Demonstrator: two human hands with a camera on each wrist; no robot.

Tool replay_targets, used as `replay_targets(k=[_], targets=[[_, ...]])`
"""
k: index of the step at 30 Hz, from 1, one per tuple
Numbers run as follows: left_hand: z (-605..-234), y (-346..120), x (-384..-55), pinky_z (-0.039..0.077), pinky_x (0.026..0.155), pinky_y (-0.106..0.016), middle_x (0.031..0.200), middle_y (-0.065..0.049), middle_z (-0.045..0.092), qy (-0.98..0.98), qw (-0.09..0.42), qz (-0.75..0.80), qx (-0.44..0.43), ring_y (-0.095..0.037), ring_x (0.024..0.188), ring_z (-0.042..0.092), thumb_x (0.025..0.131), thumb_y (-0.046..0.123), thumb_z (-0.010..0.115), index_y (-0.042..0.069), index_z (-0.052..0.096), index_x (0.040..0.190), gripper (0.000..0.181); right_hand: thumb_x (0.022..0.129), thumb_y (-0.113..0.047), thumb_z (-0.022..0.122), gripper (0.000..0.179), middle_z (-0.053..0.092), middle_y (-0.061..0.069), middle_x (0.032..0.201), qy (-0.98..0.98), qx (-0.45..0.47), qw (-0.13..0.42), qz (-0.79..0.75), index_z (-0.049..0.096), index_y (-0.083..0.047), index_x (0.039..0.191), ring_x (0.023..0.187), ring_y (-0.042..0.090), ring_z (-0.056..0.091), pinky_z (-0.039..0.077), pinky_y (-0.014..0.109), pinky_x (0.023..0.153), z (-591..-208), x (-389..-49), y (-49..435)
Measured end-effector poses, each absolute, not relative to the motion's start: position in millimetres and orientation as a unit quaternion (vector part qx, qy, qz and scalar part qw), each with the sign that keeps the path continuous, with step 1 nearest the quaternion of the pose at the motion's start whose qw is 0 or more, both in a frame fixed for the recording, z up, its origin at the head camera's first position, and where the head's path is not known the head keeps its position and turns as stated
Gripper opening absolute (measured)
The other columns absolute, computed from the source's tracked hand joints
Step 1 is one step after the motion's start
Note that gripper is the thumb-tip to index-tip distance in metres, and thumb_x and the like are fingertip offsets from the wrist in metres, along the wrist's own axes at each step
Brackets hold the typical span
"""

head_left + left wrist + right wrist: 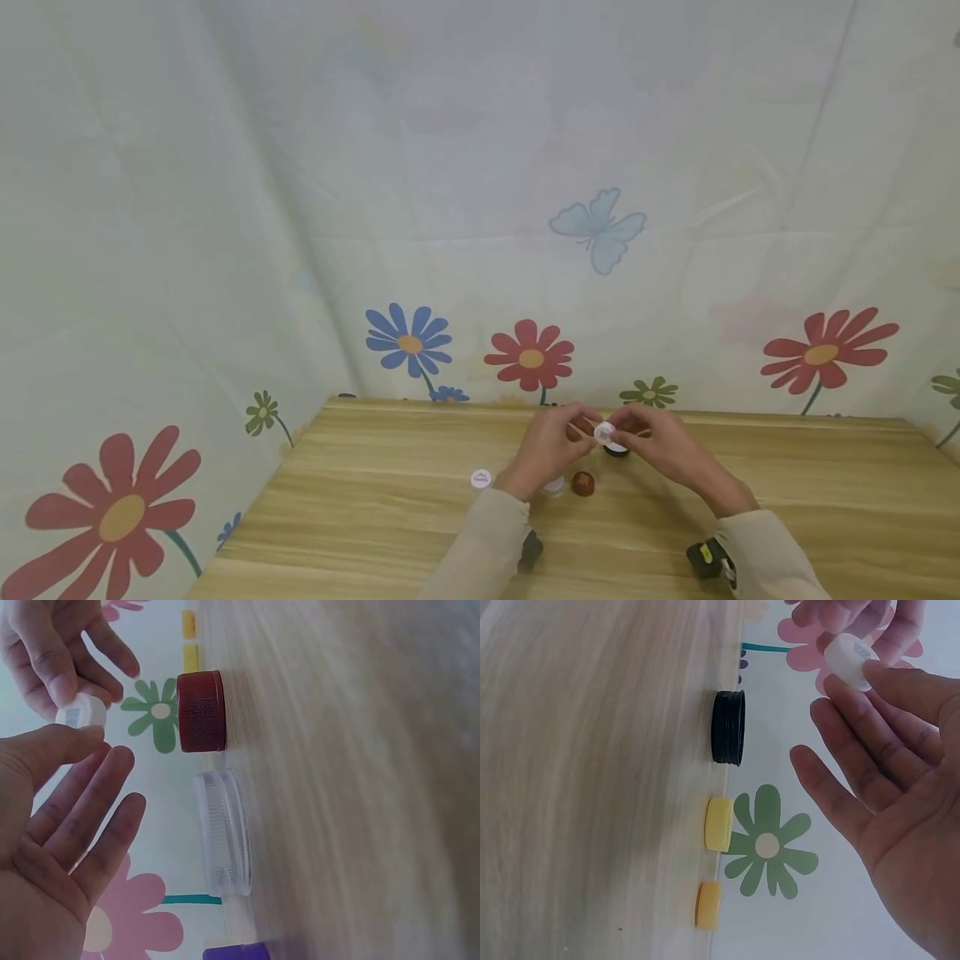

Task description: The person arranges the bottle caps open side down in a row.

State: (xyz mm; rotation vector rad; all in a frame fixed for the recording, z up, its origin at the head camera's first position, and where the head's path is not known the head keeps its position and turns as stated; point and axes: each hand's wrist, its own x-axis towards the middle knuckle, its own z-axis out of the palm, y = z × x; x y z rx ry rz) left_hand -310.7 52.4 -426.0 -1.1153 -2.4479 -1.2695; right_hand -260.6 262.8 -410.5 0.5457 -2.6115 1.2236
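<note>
A small white bottle cap [604, 432] with a grey print on its top is held up over the table between both hands. My left hand [546, 446] pinches one side of it with thumb and forefinger; the other fingers spread loosely, as the left wrist view shows. From the opposite side my right hand [663, 446] pinches it too, thumb on the printed face [861, 651]. Below the hands on the table lie a black cap [617, 451], a reddish-brown cap [582, 483] and a clear cap [554, 486], partly covered by the left hand.
A white cap with a printed logo [481, 479] lies left of the left forearm. The right wrist view has a yellow cap [718, 824] and an orange-yellow cap [709, 906]; a purple cap [236, 952] shows in the left wrist view. A flowered curtain [465, 208] hangs behind the wooden table [360, 492].
</note>
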Motion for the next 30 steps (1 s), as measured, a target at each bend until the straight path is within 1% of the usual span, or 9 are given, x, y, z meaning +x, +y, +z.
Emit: replay_targets(k=[4, 9, 11, 18, 23, 25, 30], targets=[[-426.8, 52.8, -310.4, 0.055, 0.074, -0.013, 0.099, -0.007, 0.078, -0.818, 0.104, -0.411, -0.39, -0.008, 0.08, 0.072, 0.09, 0.001, 0.085, 0.006, 0.076, 0.117, 0.029, 0.102, -0.007, 0.072, 0.013, 0.075, 0.003, 0.102, -0.884, 0.183, 0.105, 0.416, 0.071, -0.001, 0.113, 0.097, 0.025, 0.071, 0.059, 0.047, 0.086, -409.4, -259.1, 263.7], [-428.0, 53.5, -311.1, 0.054, 0.074, -0.013, 0.099, -0.002, 0.078, -0.82, 0.11, -0.401, -0.393, -0.007, 0.081, 0.072, 0.09, 0.005, 0.086, 0.01, 0.078, 0.12, 0.032, 0.102, -0.007, 0.071, 0.013, 0.075, 0.002, 0.101, -0.884, 0.193, 0.102, 0.414, 0.071, -0.002, 0.114, 0.098, 0.026, 0.071, 0.058, 0.043, 0.084, -407.3, -257.7, 265.4], [-428.3, 53.8, -311.4, 0.054, 0.073, -0.013, 0.098, -0.001, 0.078, -0.822, 0.109, -0.4, -0.392, -0.007, 0.081, 0.072, 0.09, 0.006, 0.086, 0.012, 0.078, 0.119, 0.031, 0.103, -0.007, 0.07, 0.013, 0.075, 0.001, 0.1, -0.884, 0.196, 0.099, 0.413, 0.071, -0.003, 0.114, 0.097, 0.025, 0.071, 0.058, 0.043, 0.084, -406.8, -257.1, 265.9], [-427.0, 54.1, -311.0, 0.055, 0.075, -0.014, 0.094, 0.002, 0.078, -0.823, 0.101, -0.396, -0.394, -0.001, 0.081, 0.069, 0.089, 0.008, 0.088, 0.011, 0.08, 0.116, 0.028, 0.101, -0.012, 0.074, 0.014, 0.076, -0.002, 0.1, -0.889, 0.194, 0.085, 0.406, 0.075, -0.007, 0.114, 0.097, 0.023, 0.07, 0.056, 0.053, 0.088, -405.2, -256.7, 267.2], [-427.5, 53.4, -311.9, 0.056, 0.077, -0.016, 0.093, 0.005, 0.077, -0.819, 0.09, -0.406, -0.395, 0.001, 0.083, 0.068, 0.089, 0.009, 0.088, 0.01, 0.08, 0.114, 0.026, 0.097, -0.008, 0.078, 0.019, 0.076, 0.0, 0.103, -0.888, 0.21, 0.075, 0.403, 0.075, -0.006, 0.116, 0.098, 0.023, 0.071, 0.056, 0.06, 0.09, -406.2, -258.7, 268.6], [-428.1, 53.2, -312.6, 0.056, 0.077, -0.016, 0.096, 0.004, 0.078, -0.815, 0.086, -0.412, -0.398, 0.0, 0.083, 0.069, 0.089, 0.009, 0.087, 0.009, 0.08, 0.114, 0.025, 0.096, -0.008, 0.079, 0.02, 0.076, 0.0, 0.102, -0.888, 0.214, 0.078, 0.399, 0.075, -0.005, 0.116, 0.097, 0.022, 0.071, 0.056, 0.061, 0.09, -407.4, -259.7, 268.9], [-428.8, 53.1, -313.6, 0.056, 0.076, -0.014, 0.103, 0.001, 0.079, -0.809, 0.078, -0.418, -0.405, -0.001, 0.083, 0.071, 0.09, 0.01, 0.087, 0.008, 0.081, 0.113, 0.024, 0.093, -0.008, 0.082, 0.02, 0.074, -0.002, 0.1, -0.889, 0.216, 0.092, 0.394, 0.076, -0.005, 0.112, 0.092, 0.018, 0.069, 0.058, 0.057, 0.087, -409.0, -260.4, 267.8]])
